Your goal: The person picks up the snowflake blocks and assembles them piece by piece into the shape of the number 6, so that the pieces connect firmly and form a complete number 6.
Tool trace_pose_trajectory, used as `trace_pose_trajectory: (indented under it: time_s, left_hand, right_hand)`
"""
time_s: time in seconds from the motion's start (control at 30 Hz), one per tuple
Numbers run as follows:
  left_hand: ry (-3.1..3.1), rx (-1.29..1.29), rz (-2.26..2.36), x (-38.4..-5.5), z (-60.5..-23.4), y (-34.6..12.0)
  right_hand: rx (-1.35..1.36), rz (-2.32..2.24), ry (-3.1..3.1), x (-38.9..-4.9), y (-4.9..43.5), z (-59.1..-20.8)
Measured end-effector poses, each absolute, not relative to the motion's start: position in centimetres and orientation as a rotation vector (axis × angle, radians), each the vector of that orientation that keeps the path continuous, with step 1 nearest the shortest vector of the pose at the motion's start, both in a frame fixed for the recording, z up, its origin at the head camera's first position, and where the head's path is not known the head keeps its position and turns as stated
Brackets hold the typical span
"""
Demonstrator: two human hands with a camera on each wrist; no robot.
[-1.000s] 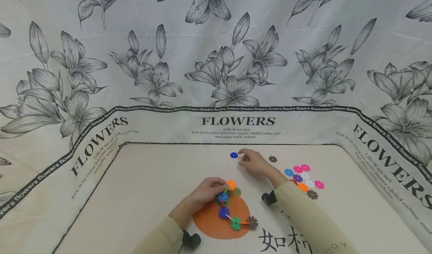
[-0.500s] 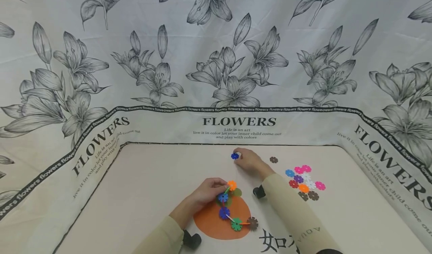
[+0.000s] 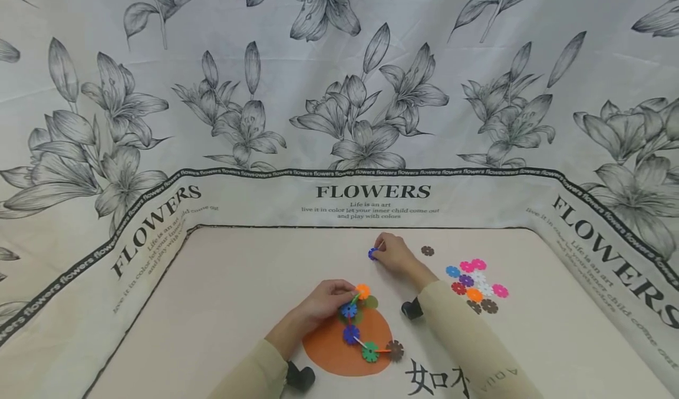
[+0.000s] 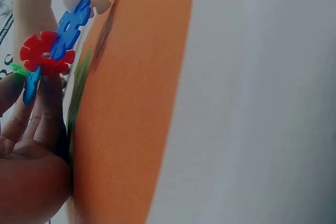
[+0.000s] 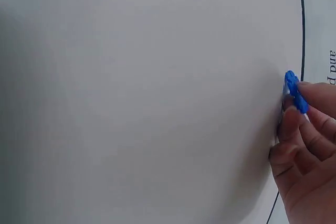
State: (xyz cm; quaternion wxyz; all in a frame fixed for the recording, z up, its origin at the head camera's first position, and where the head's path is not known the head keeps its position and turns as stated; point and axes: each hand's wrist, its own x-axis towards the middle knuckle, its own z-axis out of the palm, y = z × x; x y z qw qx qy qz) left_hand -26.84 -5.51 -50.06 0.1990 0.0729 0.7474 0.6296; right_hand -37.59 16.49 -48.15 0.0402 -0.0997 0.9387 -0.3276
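Note:
My left hand (image 3: 325, 299) pinches a chain of interlocking plastic flower discs near its orange disc (image 3: 363, 291). From there the chain runs through a blue disc (image 3: 349, 310), a dark blue disc (image 3: 351, 334) and a green disc (image 3: 370, 352) to a brown disc (image 3: 395, 350), with other discs seen edge-on between them. In the left wrist view a red disc (image 4: 39, 51) shows just above the fingertips. Further back on the table, my right hand (image 3: 396, 256) pinches a single blue disc (image 5: 292, 85) between thumb and fingers, tipped on edge.
Loose flower discs in several colours, among them a pink disc (image 3: 500, 291), lie to the right of the right forearm. One brown disc (image 3: 427, 250) lies apart, near the right hand. An orange circle (image 3: 329, 358) is printed on the tablecloth under the chain. Floral cloth (image 3: 371, 193) rises behind.
My right hand has reached the blue disc that lay flat at the back, picked it up and turned it on edge, moving it slightly nearer. My left hand and the chain have stayed put.

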Motion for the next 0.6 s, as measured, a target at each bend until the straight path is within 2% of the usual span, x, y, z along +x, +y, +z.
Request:
trace_pose_trajectory:
  time_s: [0.6]
  left_hand:
    - [2.107,0.2,1.739,-26.7,-49.9,-5.5]
  right_hand:
    - [-0.331,-1.409,2.6,-32.0,19.1,-46.7]
